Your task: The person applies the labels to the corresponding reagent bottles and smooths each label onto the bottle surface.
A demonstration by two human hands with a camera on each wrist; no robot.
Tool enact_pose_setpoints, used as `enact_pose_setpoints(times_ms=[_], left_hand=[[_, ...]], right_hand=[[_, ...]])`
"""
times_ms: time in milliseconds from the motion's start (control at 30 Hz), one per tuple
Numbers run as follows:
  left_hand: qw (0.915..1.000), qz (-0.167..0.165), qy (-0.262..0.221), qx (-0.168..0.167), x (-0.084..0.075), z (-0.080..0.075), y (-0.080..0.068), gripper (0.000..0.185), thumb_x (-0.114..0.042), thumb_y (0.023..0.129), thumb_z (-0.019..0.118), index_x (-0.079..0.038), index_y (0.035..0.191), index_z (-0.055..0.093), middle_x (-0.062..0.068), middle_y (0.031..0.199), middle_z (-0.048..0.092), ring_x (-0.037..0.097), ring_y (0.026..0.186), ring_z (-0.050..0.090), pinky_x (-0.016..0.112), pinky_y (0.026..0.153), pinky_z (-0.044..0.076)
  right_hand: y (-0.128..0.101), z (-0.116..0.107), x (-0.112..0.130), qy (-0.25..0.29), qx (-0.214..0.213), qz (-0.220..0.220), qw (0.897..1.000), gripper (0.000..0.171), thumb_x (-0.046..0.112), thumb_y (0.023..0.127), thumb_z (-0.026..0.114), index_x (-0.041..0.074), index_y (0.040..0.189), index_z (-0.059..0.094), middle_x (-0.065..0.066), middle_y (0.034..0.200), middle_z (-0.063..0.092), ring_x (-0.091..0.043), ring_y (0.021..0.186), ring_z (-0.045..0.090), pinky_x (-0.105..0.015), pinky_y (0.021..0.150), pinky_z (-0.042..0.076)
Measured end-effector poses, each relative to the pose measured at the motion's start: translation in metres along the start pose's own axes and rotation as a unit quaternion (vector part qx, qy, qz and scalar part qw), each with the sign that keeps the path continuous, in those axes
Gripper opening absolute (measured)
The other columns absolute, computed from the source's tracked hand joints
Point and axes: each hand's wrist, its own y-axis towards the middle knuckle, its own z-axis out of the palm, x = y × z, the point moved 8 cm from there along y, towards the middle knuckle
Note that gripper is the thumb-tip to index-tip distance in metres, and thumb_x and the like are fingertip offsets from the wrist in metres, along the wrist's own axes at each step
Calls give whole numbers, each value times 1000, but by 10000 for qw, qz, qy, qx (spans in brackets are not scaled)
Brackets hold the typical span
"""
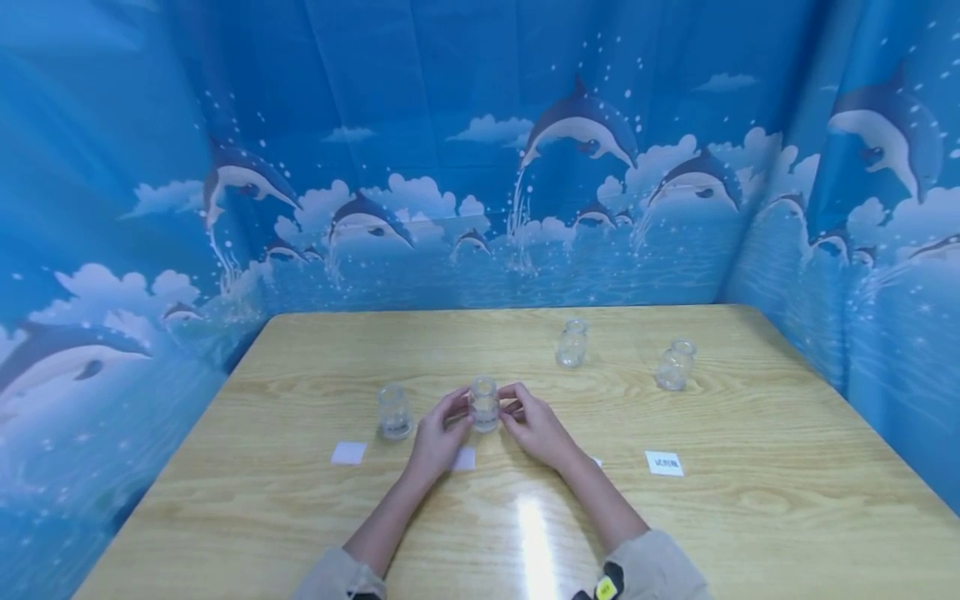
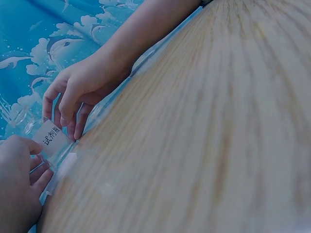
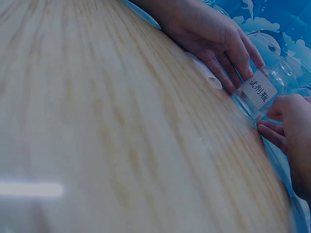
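Note:
A small clear glass bottle [image 1: 483, 404] stands upright on the wooden table [image 1: 750, 517], near its middle. My left hand [image 1: 459, 410] grips it from the left and my right hand [image 1: 513, 407] from the right, fingers curled round the glass. A white label [image 2: 48, 138] with printed characters sits on the side of the bottle facing me. In the left wrist view the fingertips of both hands touch the label's edges. The right wrist view shows the same label [image 3: 262, 90] between my left hand [image 3: 238, 73] and my right hand [image 3: 272, 124].
Three more clear bottles stand on the table: one [image 1: 393, 411] just left of my hands, two farther back right [image 1: 572, 343] [image 1: 675, 364]. White label squares [image 1: 348, 452] [image 1: 463, 458] [image 1: 664, 463] lie flat near the front. Blue dolphin-print curtains [image 1: 480, 167] enclose three sides.

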Motion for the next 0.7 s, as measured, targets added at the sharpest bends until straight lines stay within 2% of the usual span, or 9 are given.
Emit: enact_pose_setpoints(times_ms=[100,233,300,400,500,567,633,667,700], left_hand=[[9999,-56,-146,-19,-1,0,0,46,2,74,56,-9,116,43,11,105,51,20,93,50,23,77,41],[9996,10,-245,-165,-7,-2,3,43,4,74,54,-8,114,44,7,108,49,20,97,47,24,80,39],[9989,208,-265,-317,-14,-4,6,41,4,73,53,-7,112,45,5,109,49,19,98,45,28,82,37],[9955,735,-109,-582,-21,-4,16,39,-1,75,54,-10,112,45,3,109,48,17,99,44,29,83,37],[9909,1177,-140,-642,-34,-2,29,39,-3,75,55,-8,113,43,4,110,48,17,100,43,29,84,36],[9876,1436,-185,-600,-49,2,38,38,-3,76,54,-5,112,44,6,109,48,18,100,43,28,84,36],[9864,1520,-339,-523,-58,10,50,38,-1,75,55,-3,112,43,8,109,48,19,100,43,28,84,36],[9865,1509,-396,-497,-54,17,58,37,-3,76,54,-4,112,43,7,109,48,18,100,43,27,84,35],[9867,1491,-461,-448,-59,22,62,36,-4,77,54,-5,111,43,7,109,48,17,100,43,26,84,36]], right_hand=[[-2,-5,13,72,-128,68,9999,29,-4,77,51,-1,105,43,-12,101,52,-21,81,54,-26,70,44],[1,-12,5,-43,-404,211,9989,28,-2,78,50,3,105,44,-7,99,53,-16,81,53,-23,71,43],[4,-19,-2,-60,-593,222,9980,28,0,78,50,5,105,45,-4,97,53,-11,80,52,-21,71,43],[9,-37,-2,26,-901,164,9958,25,0,78,50,5,103,46,-3,96,54,-11,80,51,-21,70,43],[11,-60,1,98,-1145,100,9933,23,1,79,49,4,102,46,-5,96,53,-14,81,52,-24,70,44],[11,-77,1,136,-1272,64,9918,22,1,80,49,2,102,45,-9,97,53,-16,83,52,-26,70,44],[11,-96,-1,167,-1437,70,9894,21,1,80,49,1,101,45,-11,97,53,-19,84,52,-28,71,44],[11,-104,-4,167,-1534,115,9880,21,1,80,49,0,100,45,-12,97,53,-20,84,51,-28,71,44],[11,-113,-7,159,-1636,173,9862,21,1,80,49,-1,100,46,-13,96,53,-21,84,51,-29,71,44]])
